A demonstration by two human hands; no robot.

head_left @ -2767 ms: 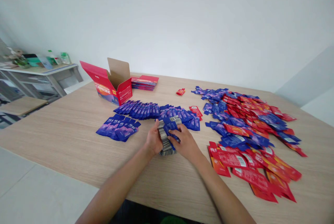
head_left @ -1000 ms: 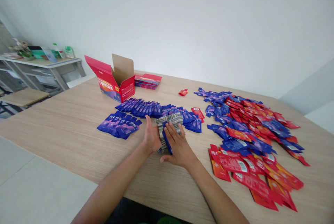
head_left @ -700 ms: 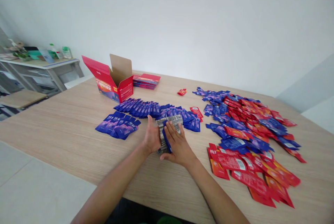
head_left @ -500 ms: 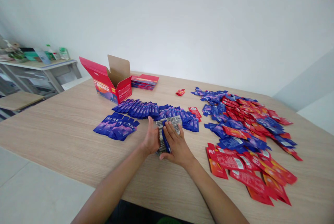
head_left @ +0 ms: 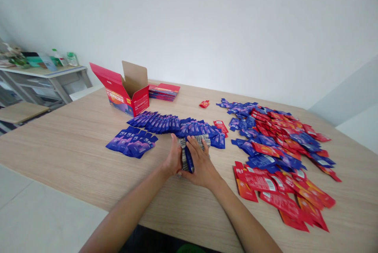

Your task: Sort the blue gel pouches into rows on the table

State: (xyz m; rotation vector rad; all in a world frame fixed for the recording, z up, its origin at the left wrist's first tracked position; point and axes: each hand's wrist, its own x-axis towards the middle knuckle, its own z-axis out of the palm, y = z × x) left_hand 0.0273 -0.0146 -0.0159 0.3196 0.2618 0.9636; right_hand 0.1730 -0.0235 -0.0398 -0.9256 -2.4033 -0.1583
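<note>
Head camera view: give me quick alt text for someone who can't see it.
Two bare hands, left hand and right hand, clasp a stack of sachets on a wooden table. Blue sachets lie fanned beyond, an open red box stands farther left, and a pile of red and blue sachets lies right.

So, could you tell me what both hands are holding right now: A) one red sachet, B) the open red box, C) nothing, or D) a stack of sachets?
D: the left hand and right hand press a stack of sachets between them on the table.
</note>
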